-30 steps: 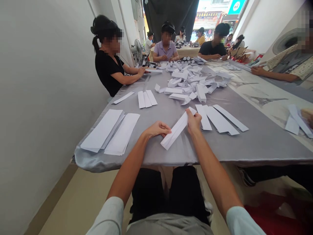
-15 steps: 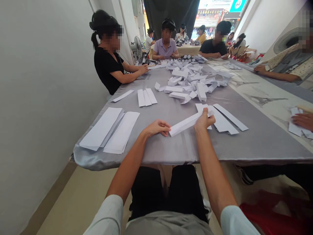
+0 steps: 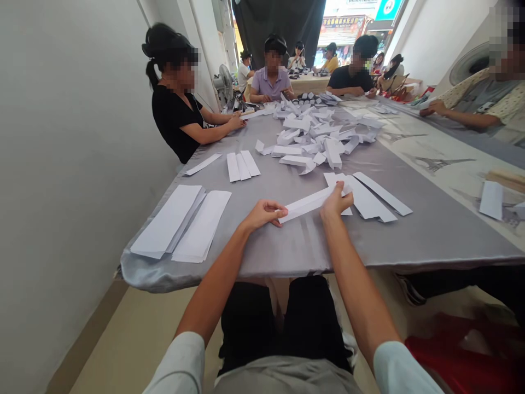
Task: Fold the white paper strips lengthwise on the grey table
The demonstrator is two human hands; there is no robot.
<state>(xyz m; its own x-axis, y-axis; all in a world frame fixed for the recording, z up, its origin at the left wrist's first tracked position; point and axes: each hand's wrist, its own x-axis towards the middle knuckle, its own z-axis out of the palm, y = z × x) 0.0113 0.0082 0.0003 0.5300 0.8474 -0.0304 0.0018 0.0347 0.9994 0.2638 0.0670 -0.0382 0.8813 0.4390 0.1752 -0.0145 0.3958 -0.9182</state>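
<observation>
A long folded strip of white paper (image 3: pixel 305 204) is held between my two hands, just above the table. My left hand (image 3: pixel 266 212) pinches its left end between thumb and fingers. At the other end my right hand (image 3: pixel 337 200) is closed round the strip, thumb on top. Behind the right hand lie several flat paper strips (image 3: pixel 369 200), partly covered by the hand and the held strip. To the left of my left hand are two stacks of white paper, a wider stack (image 3: pixel 166 221) and a narrower stack (image 3: pixel 203 225).
A loose heap of folded papers (image 3: pixel 314 134) covers the middle of the grey-clothed table (image 3: pixel 262 251). Smaller strips (image 3: pixel 243 166) lie at the left, beside a single strip (image 3: pixel 203 164). Several people sit round the table, one in black (image 3: pixel 174 117) at the left.
My left hand has moved from the corner of the strip to a fuller pinch on its end. The view has shifted slightly. At the right, a co-worker's hand has left the papers.
</observation>
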